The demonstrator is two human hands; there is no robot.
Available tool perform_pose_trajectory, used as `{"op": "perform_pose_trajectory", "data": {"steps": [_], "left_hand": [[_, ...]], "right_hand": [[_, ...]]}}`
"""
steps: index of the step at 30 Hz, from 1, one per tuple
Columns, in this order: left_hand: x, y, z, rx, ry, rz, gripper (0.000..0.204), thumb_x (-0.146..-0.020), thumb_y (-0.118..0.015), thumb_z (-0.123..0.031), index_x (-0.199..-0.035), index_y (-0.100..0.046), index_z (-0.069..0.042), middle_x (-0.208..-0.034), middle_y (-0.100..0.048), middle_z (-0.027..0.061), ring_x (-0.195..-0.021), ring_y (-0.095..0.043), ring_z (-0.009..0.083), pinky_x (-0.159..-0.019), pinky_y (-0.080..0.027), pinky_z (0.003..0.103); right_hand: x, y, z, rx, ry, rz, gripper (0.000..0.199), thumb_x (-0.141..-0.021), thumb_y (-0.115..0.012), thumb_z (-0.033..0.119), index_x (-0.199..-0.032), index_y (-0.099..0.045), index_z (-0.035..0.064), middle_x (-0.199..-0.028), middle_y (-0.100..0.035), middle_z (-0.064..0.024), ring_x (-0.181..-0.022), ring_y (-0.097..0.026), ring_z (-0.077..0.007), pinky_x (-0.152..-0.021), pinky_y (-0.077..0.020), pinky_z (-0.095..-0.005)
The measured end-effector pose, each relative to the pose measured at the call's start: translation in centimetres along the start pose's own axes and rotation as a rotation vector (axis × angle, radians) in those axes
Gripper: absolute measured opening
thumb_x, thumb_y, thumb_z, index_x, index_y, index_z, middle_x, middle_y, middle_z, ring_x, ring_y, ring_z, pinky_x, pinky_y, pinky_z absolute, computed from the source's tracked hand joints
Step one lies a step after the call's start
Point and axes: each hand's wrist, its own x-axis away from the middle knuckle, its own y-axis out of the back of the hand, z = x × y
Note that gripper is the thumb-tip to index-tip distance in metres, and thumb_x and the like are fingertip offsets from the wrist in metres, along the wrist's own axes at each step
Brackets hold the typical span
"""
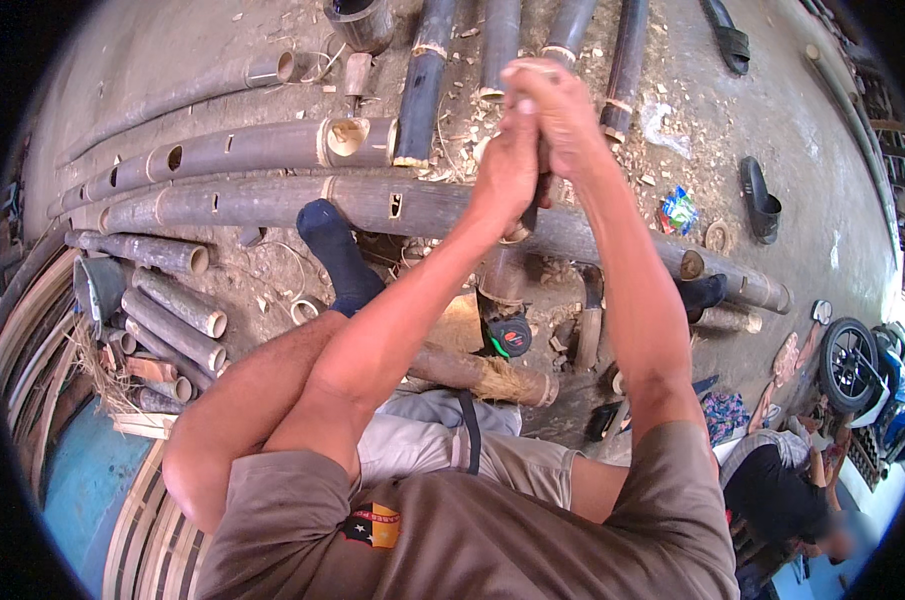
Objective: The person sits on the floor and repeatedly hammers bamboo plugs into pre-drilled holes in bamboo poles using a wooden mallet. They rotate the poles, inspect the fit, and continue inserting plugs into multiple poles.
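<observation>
Both my hands are wrapped around a dark bar-like tool point(543, 170), held upright over a long grey-brown bamboo pole point(292, 200). My right hand point(562, 112) sits higher, and my left hand point(510, 165) grips just beside and below it. The tool's lower end meets the pole, apparently at a cut opening, though my left wrist partly hides that spot. Small rectangular holes show along the pole to the left. My left foot in a dark sock point(334, 255) presses against the pole, and the other dark sock point(702, 291) rests near its right end.
Another holed bamboo pole point(262, 148) lies behind. Several dark bamboo lengths point(427, 85) point toward me at the far side, among wood chips. A tape measure point(509, 336) lies before me. Short bamboo pieces point(177, 330) are at left; a sandal point(760, 200) and a seated person point(772, 490) are at right.
</observation>
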Motion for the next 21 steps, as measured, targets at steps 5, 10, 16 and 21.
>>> {"op": "perform_pose_trajectory", "data": {"steps": [5,10,16,21], "left_hand": [[0.6,0.8,5.6,0.324,-0.188,-0.296,0.079,-0.107,-0.020,-0.071,-0.114,-0.058,-0.003,-0.084,-0.064,0.0081,-0.065,-0.063,0.0191,-0.058,-0.052,0.035],[0.5,0.7,6.5,0.404,-0.249,-0.254,0.077,-0.106,-0.019,-0.072,-0.118,-0.055,-0.005,-0.088,-0.063,0.0088,-0.070,-0.064,0.0199,-0.063,-0.054,0.035],[-0.9,1.2,5.1,0.124,-0.054,0.041,0.082,-0.103,-0.023,-0.077,-0.102,-0.059,-0.003,-0.077,-0.062,0.0069,-0.064,-0.064,0.0188,-0.060,-0.054,0.034],[-1.7,0.5,4.3,-0.092,-0.043,0.266,0.087,-0.100,-0.026,-0.081,-0.092,-0.061,-0.002,-0.072,-0.061,0.0067,-0.061,-0.063,0.0179,-0.057,-0.052,0.034]], "right_hand": [[-1.9,-5.1,-2.4,0.359,-0.217,0.612,0.041,-0.086,-0.080,0.031,-0.112,-0.068,0.0013,-0.078,-0.064,-0.0041,-0.069,-0.059,-0.0119,-0.061,-0.0514,-0.0295],[-2.6,-5.3,-3.5,0.359,-0.323,0.698,0.040,-0.085,-0.080,0.032,-0.109,-0.068,0.0022,-0.077,-0.064,-0.0037,-0.069,-0.060,-0.0116,-0.062,-0.0510,-0.0294],[-1.5,-0.7,-2.4,0.088,-0.366,0.282,0.032,-0.087,-0.081,0.025,-0.104,-0.066,0.0029,-0.075,-0.062,-0.0038,-0.067,-0.059,-0.0121,-0.060,-0.0515,-0.0278],[1.1,2.8,-1.4,-0.052,-0.255,0.016,0.024,-0.092,-0.075,0.022,-0.100,-0.060,0.0057,-0.074,-0.060,-0.0060,-0.065,-0.060,-0.0148,-0.058,-0.0514,-0.0300]]}}
